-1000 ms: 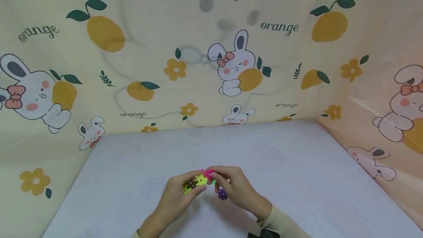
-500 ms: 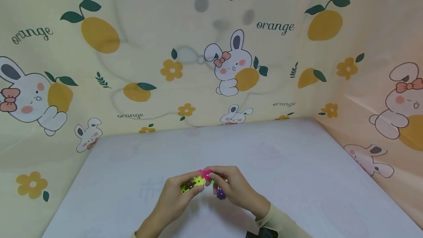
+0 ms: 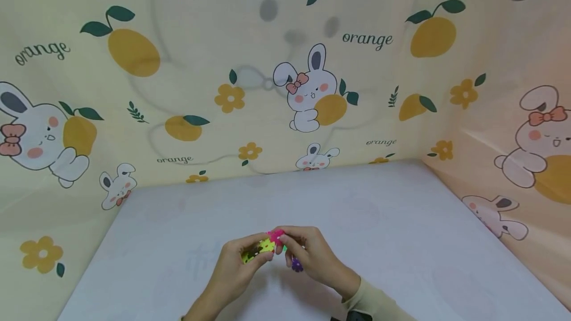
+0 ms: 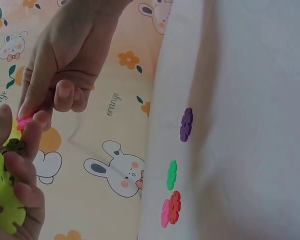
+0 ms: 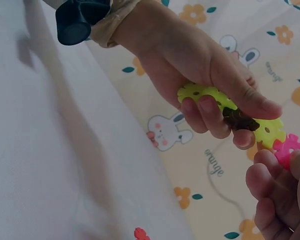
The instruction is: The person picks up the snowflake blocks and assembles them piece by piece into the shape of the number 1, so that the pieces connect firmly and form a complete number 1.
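Note:
The left hand (image 3: 234, 270) (image 5: 195, 65) grips a joined row of notched flower-shaped discs: yellow-green discs (image 4: 6, 205) (image 5: 268, 132) with a dark brown disc (image 5: 239, 119) between them. A pink disc (image 3: 276, 236) (image 5: 290, 148) meets the row's end, pinched between thumb and finger of the right hand (image 3: 317, 257) (image 4: 72, 55). How firmly pink and yellow are joined cannot be told. Part of the row is hidden by the left fingers.
In the left wrist view, a purple disc (image 4: 186, 125), a green disc (image 4: 172, 175), a red disc (image 4: 175, 207) and another pink disc (image 4: 165, 214) lie on the white tabletop (image 3: 392, 212). Patterned cloth (image 3: 250, 24) stands behind and at both sides.
The head view has shifted slightly. Both hands keep their hold, close together, and the pink disc stays against the yellow one with hardly any visible movement.

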A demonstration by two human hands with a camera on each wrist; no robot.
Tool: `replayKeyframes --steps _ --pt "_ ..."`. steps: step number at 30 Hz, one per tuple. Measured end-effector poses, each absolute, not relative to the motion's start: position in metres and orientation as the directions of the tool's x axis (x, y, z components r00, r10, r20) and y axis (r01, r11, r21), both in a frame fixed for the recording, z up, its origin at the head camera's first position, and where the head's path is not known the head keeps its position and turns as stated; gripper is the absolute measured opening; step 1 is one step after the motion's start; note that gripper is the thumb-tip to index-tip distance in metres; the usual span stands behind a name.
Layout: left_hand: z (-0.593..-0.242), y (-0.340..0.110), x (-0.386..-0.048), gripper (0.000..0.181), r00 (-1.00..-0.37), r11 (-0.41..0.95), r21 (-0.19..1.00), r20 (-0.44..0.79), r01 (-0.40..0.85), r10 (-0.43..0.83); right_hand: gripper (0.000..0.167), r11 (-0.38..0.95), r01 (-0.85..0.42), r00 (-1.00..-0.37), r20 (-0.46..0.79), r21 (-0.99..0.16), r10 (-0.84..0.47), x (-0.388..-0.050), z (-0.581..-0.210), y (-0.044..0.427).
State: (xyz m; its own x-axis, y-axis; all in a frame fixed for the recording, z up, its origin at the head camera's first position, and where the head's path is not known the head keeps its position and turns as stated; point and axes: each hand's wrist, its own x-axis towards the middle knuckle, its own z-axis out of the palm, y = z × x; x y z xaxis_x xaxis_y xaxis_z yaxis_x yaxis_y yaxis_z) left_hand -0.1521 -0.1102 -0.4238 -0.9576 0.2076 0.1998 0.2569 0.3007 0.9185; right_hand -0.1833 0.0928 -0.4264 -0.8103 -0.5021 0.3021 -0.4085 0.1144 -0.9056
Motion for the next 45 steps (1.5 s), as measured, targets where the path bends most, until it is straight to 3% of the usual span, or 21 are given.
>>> replayKeyframes --steps 5,13,25,36,41,45 --pt "-0.425 -0.112 -0.152 0.033 -0.957 0.300 0.919 0.198 0.256 0.211 0.027 0.098 -0.425 -0.803 0.325 -0.900 -0.499 -0.183 -0.429 0.092" --pt "-0.426 -0.113 -0.154 0.030 -0.943 0.270 0.913 0.249 0.305 0.222 0.025 -0.079 -0.448 -0.772 0.430 -0.891 -0.469 -0.182 -0.435 0.084" --pt "-0.424 -0.115 -0.154 0.037 -0.942 0.319 0.904 0.204 0.286 0.267 0.028 0.171 -0.518 -0.776 0.376 -0.838 -0.507 -0.183 -0.430 0.089" --pt "-0.422 -0.116 -0.156 0.033 -0.934 0.379 0.885 0.143 0.269 0.329 0.030 0.130 -0.396 -0.806 0.276 -0.909 -0.524 -0.183 -0.425 0.092" --pt "-0.423 -0.116 -0.155 0.032 -0.918 0.407 0.856 0.174 0.320 0.356 0.028 0.040 -0.352 -0.794 0.275 -0.935 -0.542 -0.185 -0.428 0.093" --pt "-0.426 -0.115 -0.154 0.036 -0.917 0.508 0.776 0.226 0.374 0.330 0.029 -0.012 -0.297 -0.799 0.256 -0.955 -0.545 -0.187 -0.430 0.092"
